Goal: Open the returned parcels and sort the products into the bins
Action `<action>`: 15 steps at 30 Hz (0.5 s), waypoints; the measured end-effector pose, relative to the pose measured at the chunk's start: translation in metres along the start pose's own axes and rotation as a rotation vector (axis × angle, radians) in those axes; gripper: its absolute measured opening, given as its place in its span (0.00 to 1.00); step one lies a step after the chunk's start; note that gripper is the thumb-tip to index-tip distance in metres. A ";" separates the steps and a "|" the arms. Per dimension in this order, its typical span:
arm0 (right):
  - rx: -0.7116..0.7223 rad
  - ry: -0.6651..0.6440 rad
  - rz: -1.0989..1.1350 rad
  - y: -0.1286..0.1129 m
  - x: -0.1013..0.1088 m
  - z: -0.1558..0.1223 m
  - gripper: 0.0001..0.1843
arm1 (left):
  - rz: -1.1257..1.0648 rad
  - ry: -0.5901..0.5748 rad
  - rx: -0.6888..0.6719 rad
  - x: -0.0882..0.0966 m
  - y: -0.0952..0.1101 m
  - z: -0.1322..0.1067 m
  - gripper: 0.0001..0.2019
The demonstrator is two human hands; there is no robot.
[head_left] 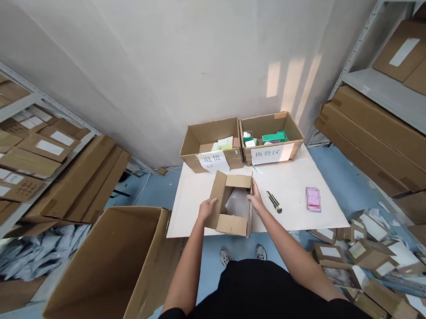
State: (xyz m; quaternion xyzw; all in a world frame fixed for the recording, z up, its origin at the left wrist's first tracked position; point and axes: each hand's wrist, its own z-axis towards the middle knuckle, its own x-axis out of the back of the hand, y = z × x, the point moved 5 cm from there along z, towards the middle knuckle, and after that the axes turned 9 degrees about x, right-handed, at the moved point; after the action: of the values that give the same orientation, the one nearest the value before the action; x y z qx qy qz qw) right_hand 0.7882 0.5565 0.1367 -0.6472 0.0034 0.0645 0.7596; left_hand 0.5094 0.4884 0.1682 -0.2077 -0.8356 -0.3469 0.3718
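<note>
In the head view, the small carton (231, 224) is on the bench (294, 179), near its front edge and just before the person's body. I think this place is chosen because both arms can reach it without stretching. The left hand (207, 209) has its grip closed on the left flap; the right hand (255, 197) holds the right side, with its thumb at the opening. Held so from 2 sides, the carton probably stays steady and its mouth stays wide.

The yellow-and-black cutter (274, 202) lies apart at the right, perhaps to be within reach but not in the way. Behind stand 2 larger boxes, the left (237, 157) and the right (296, 149), each with a paper label facing the person — likely to be read easily.

The carton is plain brown, its flaps spread, 3 of them clearly visible. Inside is pale, translucent wrapping (237, 200) — what it covers, I cannot tell.
</note>
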 end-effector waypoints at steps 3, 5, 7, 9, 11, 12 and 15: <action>-0.047 0.023 0.084 0.002 0.016 -0.005 0.52 | 0.024 0.194 -0.008 -0.004 -0.009 -0.008 0.32; -0.091 0.044 0.090 0.007 0.031 -0.011 0.50 | 0.091 0.346 -0.065 -0.013 -0.005 -0.015 0.35; -0.093 0.051 0.043 0.012 0.047 -0.016 0.49 | 0.167 0.380 -0.181 -0.030 0.006 -0.023 0.32; -0.076 0.046 -0.102 0.015 0.062 -0.022 0.47 | 0.238 0.305 -0.299 -0.052 0.019 -0.031 0.28; -0.107 0.032 -0.324 0.019 0.070 -0.030 0.43 | 0.315 0.207 -0.348 -0.071 0.030 -0.039 0.22; -0.154 0.019 -0.442 0.022 0.070 -0.034 0.40 | 0.352 0.172 -0.341 -0.078 0.033 -0.041 0.20; -0.355 -0.074 -0.706 0.033 0.056 -0.045 0.39 | 0.412 0.107 -0.300 -0.082 0.037 -0.044 0.19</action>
State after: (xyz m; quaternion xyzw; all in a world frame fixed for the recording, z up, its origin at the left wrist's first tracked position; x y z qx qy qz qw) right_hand 0.8437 0.5224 0.0916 -0.7271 -0.2581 -0.1779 0.6108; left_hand 0.6052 0.4740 0.1424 -0.4077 -0.6941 -0.3945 0.4431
